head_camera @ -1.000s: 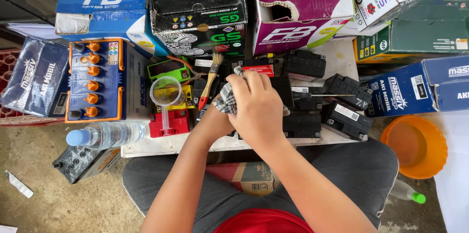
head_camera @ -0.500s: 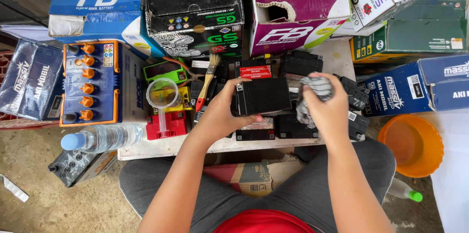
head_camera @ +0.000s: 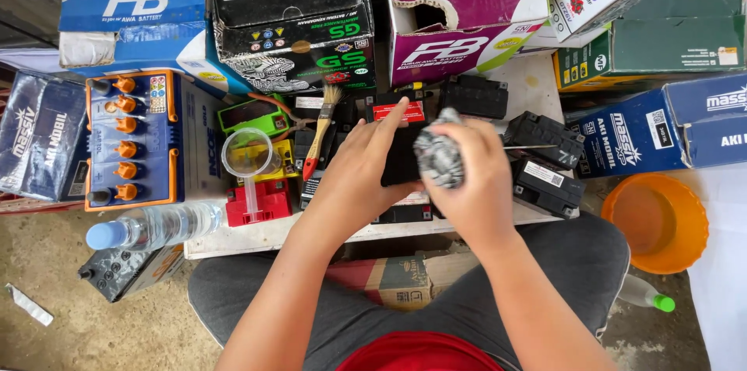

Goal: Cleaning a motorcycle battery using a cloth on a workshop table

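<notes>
My left hand (head_camera: pixel 359 170) grips a small black battery (head_camera: pixel 401 157) over the low white table (head_camera: pixel 257 235), with the fingers spread across its left side. My right hand (head_camera: pixel 475 184) is closed on a crumpled grey checked rag (head_camera: pixel 438 155) and presses it against the battery's right side. Several other small black batteries (head_camera: pixel 543 184) lie on the table around the held one.
A red-handled paintbrush (head_camera: pixel 317 138), clear funnel (head_camera: pixel 249 155), red block (head_camera: pixel 264 201) and green battery (head_camera: pixel 250 114) lie left. A blue battery with orange caps (head_camera: pixel 128 138), water bottle (head_camera: pixel 156 225), stacked cartons (head_camera: pixel 459 5) and orange bowl (head_camera: pixel 657 219) surround the table.
My right hand carried the rag out to the right, then came back in onto the battery. My left hand took hold of the black battery and keeps it.
</notes>
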